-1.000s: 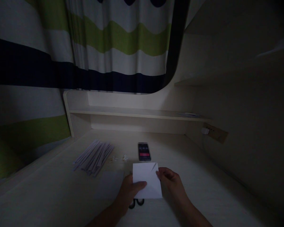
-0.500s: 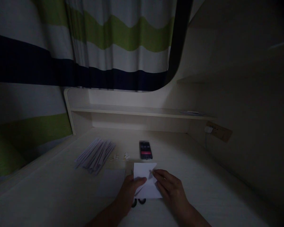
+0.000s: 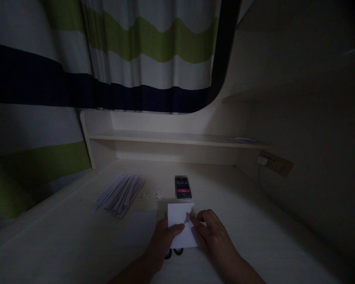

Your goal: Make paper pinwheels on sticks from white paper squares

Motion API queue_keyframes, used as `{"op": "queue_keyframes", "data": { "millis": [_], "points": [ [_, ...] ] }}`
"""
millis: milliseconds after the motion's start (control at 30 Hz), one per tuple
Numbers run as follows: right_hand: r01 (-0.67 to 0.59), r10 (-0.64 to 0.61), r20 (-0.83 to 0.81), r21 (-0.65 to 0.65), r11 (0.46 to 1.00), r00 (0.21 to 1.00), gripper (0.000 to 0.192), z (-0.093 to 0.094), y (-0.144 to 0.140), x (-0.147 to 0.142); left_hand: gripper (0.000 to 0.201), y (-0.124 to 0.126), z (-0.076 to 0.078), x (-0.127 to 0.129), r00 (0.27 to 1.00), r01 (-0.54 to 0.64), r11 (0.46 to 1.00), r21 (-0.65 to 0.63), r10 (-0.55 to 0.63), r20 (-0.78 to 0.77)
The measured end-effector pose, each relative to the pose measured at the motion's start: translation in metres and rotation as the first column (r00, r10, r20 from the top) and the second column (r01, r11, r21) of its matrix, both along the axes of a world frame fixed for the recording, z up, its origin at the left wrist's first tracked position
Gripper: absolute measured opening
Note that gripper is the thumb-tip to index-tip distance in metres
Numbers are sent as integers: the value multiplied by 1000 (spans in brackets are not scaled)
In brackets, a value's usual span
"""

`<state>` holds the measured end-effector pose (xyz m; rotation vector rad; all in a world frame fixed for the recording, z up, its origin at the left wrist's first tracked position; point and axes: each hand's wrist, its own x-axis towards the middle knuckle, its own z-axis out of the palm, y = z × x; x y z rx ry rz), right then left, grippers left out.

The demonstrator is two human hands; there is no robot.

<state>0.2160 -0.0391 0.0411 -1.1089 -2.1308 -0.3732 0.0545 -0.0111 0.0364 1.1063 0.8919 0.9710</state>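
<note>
— Paper (image 3: 180,227), white and square-ish, lies near the front middle of the pale desk (image 3: 254,236), and both hands are on it.

— How are they holding it?

— The left hand (image 3: 162,240) comes in from the near left and has its thumb laid over the sheet's left edge, fingers tucked under or behind it (the light is too dim to be sure which). The right hand (image 3: 213,232) rests on the right side, fingertips pressed close together on a raised fold or flap near the sheet's middle. Neither hand is spread wide; both are closed down narrowly on the paper.

— Anything under it?

— Just below the near edge two small dark rounded shapes (image 3: 173,252) peek out; I cannot tell what they are.

— And the rest of the desk?

— Just beyond the paper, a phone (image 3: 182,187) lies flat with a reddish strip on its screen. To the far left of it is a fanned bundle of long pale strips (image 3: 120,193), with a few tiny white bits (image 3: 150,195) between the bundle and the phone. A shelf (image 3: 171,138) runs along the back, a striped curtain (image 3: 136,59) hangs above, and a wall socket (image 3: 273,161) with a white plug sits on the right.
</note>
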Motion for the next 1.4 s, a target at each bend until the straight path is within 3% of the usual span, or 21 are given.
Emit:
{"op": "queue_keyframes", "data": {
  "millis": [267,533,800,1000,1200,1300,1400],
  "points": [
    [-134,142,-30,189,973,989,22,6,-5,0,30,-5,-4,5,990,39,999,-7,-38,132],
    [-134,134,13,155,979,991,23,6,-5,-2,22,-5,-4,5,967,76,995,-62,-59,250],
    [-101,95,48,127,987,994,22,8,-7,-4,17,-5,-3,6,962,33,993,-110,-2,272],
    [-78,78,8,52,996,997,21,11,-10,-7,16,-9,5,5,952,51,995,-83,-23,307],
    [-90,90,-15,10,996,996,24,11,-10,-8,27,-8,1,4,976,87,996,13,-88,198],
    [-131,130,-97,-1,991,987,34,7,-8,-4,28,-6,-1,4,980,53,997,57,-63,187],
    [-119,88,-346,-69,991,934,38,2,-5,1,27,-5,1,2,994,-22,998,60,16,110]
  ]
}}
